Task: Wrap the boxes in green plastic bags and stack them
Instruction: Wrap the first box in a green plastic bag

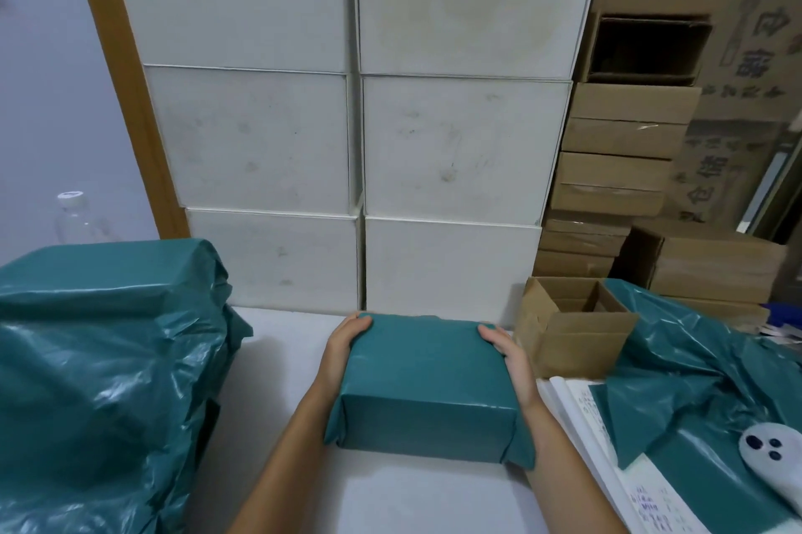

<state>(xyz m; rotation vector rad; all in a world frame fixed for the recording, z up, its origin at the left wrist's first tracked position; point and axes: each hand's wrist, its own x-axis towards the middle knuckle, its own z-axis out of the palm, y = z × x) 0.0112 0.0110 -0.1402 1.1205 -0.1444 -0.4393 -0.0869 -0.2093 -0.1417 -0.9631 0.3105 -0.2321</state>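
Wrapped box gripped at both ends, ready for stacking

Wrapped box sat on the white counter, dead centre, just in front of the wall of white cartons. Left hand clamped its left end and right hand its right end; the fingers of each were curled over the far top corners, closed on the box, palms flat to the sides. Whether the box was lifted or resting, couldn't tell.

Film was matte teal-green plastic, pulled smooth over the top, folded into loose triangular flaps at the near corners. Box underneath read as rigid, rectangular, square-edged. Judgement: fairly light, stiff enough to take a squeeze, but the film looked slippery, so a grip on opposite end faces with fingertips hooked over an edge seemed safest; pinching a flap alone would likely pull the wrap loose.

Left of the wrapped box, near it, stood a pile of green-wrapped parcels, glossier and crumpled, probably the stack to add to. Right of the wrapped box, just beside the right hand, an open brown cardboard box with flaps up, corrugated. Further right lay loose green bags, wrinkled and shiny, over printed paper sheets, with a small grey handheld device on top. Behind those, stacked brown cartons. Clear plastic bottle at far left, behind the parcel pile.
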